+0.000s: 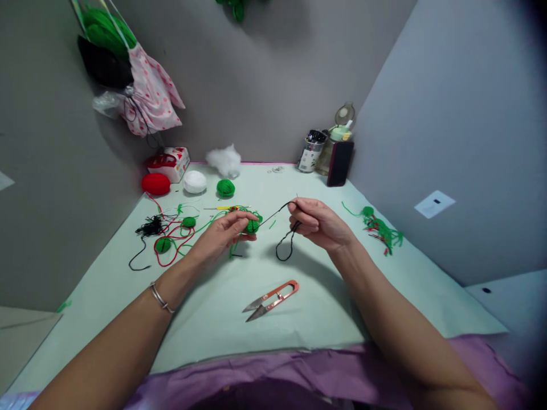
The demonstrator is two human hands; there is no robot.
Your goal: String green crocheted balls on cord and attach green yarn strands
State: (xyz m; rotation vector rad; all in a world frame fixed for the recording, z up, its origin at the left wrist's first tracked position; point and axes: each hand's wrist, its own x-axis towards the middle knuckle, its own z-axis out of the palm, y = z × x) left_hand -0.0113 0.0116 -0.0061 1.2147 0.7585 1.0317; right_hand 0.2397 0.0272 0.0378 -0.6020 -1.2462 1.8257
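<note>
My left hand [228, 230] pinches a small green crocheted piece [253, 226] between thumb and fingers. From that piece a black strand of yarn [273, 215] runs up to my right hand [311, 219]. The right fingers are closed on the strand, and a loop of it dangles below them. Whether a needle sits in those fingers is too small to tell. Orange-handled thread snips [273, 299] lie on the table, nearer to me than both hands. Behind my left hand is a thin hook with a yellow handle [224, 208].
At left lie tangled black yarn [151, 226], red strands and green pieces [163, 245]. Behind stand a red yarn ball [156, 184], a white one [195, 182], a green one [225, 188] and stuffing [225, 160]. A phone [341, 164] leans back right; finished-looking green-red pieces [382, 230] lie right.
</note>
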